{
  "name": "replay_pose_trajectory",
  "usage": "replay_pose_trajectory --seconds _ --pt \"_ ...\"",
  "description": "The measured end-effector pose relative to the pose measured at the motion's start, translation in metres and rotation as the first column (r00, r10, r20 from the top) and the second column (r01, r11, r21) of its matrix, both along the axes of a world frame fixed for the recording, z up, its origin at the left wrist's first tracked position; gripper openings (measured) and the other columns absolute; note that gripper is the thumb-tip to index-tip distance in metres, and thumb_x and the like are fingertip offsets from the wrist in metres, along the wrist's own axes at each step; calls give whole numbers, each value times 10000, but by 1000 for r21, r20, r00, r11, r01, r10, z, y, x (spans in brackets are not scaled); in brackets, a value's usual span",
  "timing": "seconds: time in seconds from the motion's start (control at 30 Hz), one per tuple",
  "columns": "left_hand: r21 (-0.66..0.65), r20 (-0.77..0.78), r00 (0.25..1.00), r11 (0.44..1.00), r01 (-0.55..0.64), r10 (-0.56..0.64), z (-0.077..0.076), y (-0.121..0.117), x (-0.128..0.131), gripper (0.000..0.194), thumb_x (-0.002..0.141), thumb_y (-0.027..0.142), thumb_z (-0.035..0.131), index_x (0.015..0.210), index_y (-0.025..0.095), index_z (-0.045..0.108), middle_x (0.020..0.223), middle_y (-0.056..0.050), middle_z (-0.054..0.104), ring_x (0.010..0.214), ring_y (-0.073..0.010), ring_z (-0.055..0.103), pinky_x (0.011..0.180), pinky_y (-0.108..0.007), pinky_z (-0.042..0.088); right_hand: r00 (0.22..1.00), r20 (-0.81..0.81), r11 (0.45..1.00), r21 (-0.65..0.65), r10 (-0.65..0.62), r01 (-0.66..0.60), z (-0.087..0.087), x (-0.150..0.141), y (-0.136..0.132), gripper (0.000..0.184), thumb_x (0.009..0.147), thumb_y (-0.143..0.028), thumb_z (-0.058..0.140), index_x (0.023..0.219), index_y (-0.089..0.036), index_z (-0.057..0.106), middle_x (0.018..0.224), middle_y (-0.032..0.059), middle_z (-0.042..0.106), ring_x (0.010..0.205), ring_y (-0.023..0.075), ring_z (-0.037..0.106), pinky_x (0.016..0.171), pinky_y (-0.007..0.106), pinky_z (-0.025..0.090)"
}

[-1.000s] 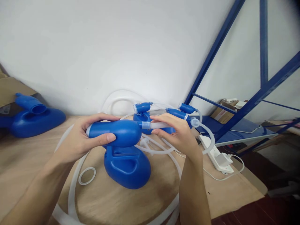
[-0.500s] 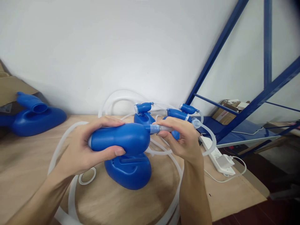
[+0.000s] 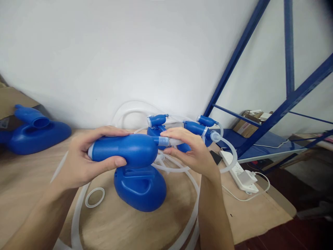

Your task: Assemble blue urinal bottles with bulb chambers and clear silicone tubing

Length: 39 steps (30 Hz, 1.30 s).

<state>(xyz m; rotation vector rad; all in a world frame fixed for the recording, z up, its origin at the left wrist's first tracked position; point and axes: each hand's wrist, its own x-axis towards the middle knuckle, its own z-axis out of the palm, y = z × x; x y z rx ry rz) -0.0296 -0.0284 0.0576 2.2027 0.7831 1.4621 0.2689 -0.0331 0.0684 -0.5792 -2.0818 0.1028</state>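
Note:
My left hand (image 3: 83, 156) is wrapped round the wide end of a blue plastic bottle-shaped part (image 3: 125, 147), held level with a pale rim at its left end. From its right end a narrow neck runs into a translucent sleeve (image 3: 163, 141). Beside that sleeve my right hand (image 3: 192, 149) is closed with thumb and fingers on a whitish ribbed hose end (image 3: 175, 141). Just below the held part stands a blue plastic jug (image 3: 142, 194) with a moulded handle. A white ring (image 3: 95, 197) lies on the table, left of the jug.
Translucent tubing (image 3: 191, 222) loops around the jug on the brown-covered table (image 3: 117, 229). Behind are several blue assemblies with hoses (image 3: 196, 128). A power strip (image 3: 238, 172) with a plug lies at right, near a blue metal rack (image 3: 299, 99). Another blue jug (image 3: 41, 139) stands at left.
Both hands have shifted slightly left with the blue bottle-shaped part, baring more of the jug below. My right fingers have straightened and reach further over the sleeve. The view has moved a little.

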Motion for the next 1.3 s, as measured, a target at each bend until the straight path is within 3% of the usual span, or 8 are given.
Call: replay_pose_trajectory --seconds 0.17,0.5,0.67,0.9,1.07,1.3 --pt "-62 17 1000 998 17 -16 -2 -2 2 398 796 365 894 1174 355 768 1198 25 788 1116 -219 730 948 -257 580 994 -112 999 36 4 0 -3 -4 1 282 920 -183 785 1187 -274 766 1066 23 826 896 188 758 843 347 611" --pt "-192 34 999 981 0 7 -5 4 3 401 754 453 905 1100 289 787 1160 -29 797 1077 -264 733 905 -298 582 988 -143 998 -13 -56 54 -6 -8 -1 274 911 -253 801 1184 -259 795 1050 35 842 882 209 804 812 333 656" --pt "-185 12 999 982 -41 44 -4 0 7 440 723 552 897 1064 294 792 1129 -15 807 1042 -266 746 868 -290 601 973 -206 994 -47 -105 97 -4 -13 -6 300 856 -207 844 1149 -269 820 1039 24 844 901 216 814 792 309 678" --pt "-93 10 1000 995 -26 27 0 1 5 364 749 513 885 1058 345 792 1088 1 819 986 -282 773 825 -319 645 969 -173 984 -62 -176 168 -2 -16 -15 317 851 -254 861 1164 -281 821 1023 27 845 880 230 812 748 325 680" --pt "-103 -28 996 991 -86 83 -2 3 0 369 762 536 864 1063 332 799 1097 -17 821 981 -302 783 794 -333 660 982 -141 991 -73 -124 115 0 -13 -12 303 842 -288 875 1140 -263 827 955 22 848 790 208 799 685 298 654" --pt "-95 -22 999 995 -38 36 -2 -1 0 403 782 539 861 1106 311 790 1141 -33 813 1046 -300 769 873 -347 650 972 -211 993 -81 -102 87 -2 -16 -16 295 866 -278 854 1158 -268 822 961 29 847 800 221 798 772 353 662"
